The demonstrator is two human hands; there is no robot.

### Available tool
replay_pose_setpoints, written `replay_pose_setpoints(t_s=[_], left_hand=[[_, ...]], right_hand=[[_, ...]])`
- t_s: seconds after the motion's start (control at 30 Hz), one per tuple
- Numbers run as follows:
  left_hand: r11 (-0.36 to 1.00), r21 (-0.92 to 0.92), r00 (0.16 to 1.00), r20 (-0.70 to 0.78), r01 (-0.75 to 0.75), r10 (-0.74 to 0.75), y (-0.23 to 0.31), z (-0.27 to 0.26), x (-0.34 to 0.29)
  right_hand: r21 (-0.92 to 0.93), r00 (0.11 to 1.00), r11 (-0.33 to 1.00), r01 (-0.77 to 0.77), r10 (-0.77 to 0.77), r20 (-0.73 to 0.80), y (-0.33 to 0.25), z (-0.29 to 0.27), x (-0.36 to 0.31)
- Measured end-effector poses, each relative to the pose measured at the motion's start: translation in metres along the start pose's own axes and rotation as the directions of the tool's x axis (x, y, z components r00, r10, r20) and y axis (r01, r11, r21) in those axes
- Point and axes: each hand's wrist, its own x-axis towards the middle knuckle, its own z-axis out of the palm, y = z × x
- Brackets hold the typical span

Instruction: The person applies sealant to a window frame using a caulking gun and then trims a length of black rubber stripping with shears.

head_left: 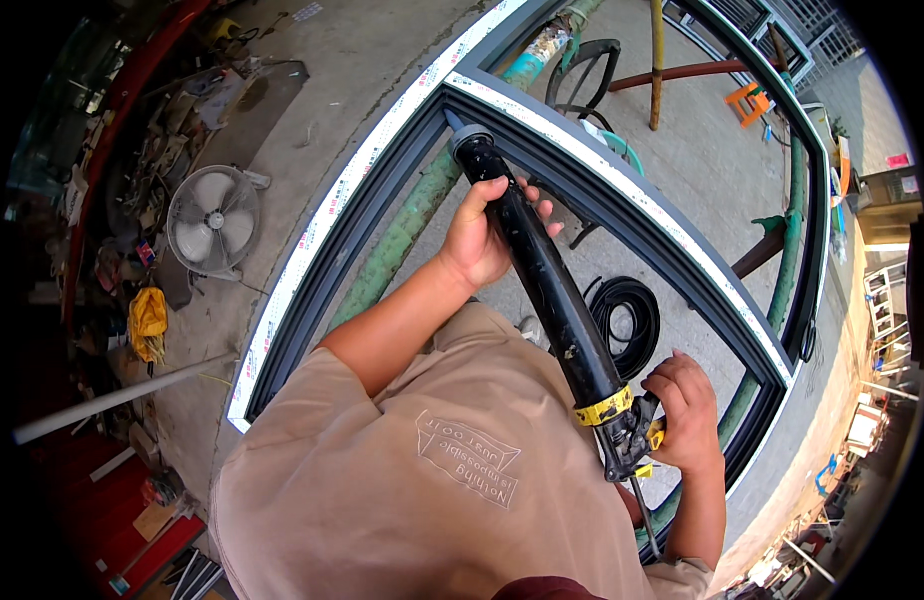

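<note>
Head cam: left hand (479, 238) is wrapped tight round the top part of a long black sealant gun (545, 280). Right hand (688, 410) is closed on the gun's handle & trigger at the low end, by a yellow band. Gun tip sits right at the top corner of a big grey window frame (372, 215) w/ a white strip stuck along its edge, small red & blue marks on it. Frame lies on green pipes (397, 240). Black hose coil (627, 320) on the ground under it. White fan (213, 220) stands well apart on the left, yellow bag (148, 318) below it.
</note>
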Motion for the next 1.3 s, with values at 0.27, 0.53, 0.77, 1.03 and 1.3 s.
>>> replay_pose_setpoints(t_s=[0.27, 0.53, 0.77, 1.03, 1.3], left_hand=[[1.000, 0.028, 1.000, -0.023, -0.002, 0.003, 0.003, 0.006, -0.004], [1.000, -0.027, 1.000, -0.004, 0.017, -0.017, 0.005, -0.005, -0.004], [0.999, -0.032, 0.999, 0.021, 0.028, -0.027, 0.006, -0.011, -0.002], [1.000, -0.011, 1.000, 0.019, 0.023, -0.023, 0.007, -0.015, -0.001], [0.999, 0.018, 0.998, 0.050, 0.042, -0.043, 0.009, -0.018, -0.002]], right_hand=[[-0.083, 1.000, 0.997, -0.003, 0.004, 0.010, -0.012, -0.005, 0.004], [-0.116, 0.999, 0.993, -0.004, -0.002, -0.050, -0.012, 0.014, -0.003], [-0.120, 0.996, 0.993, 0.000, -0.011, -0.087, -0.009, 0.028, -0.008], [-0.142, 0.995, 0.990, 0.008, -0.021, -0.094, -0.006, 0.038, -0.013], [-0.138, 0.992, 0.990, 0.025, -0.042, -0.117, 0.002, 0.056, -0.022]])
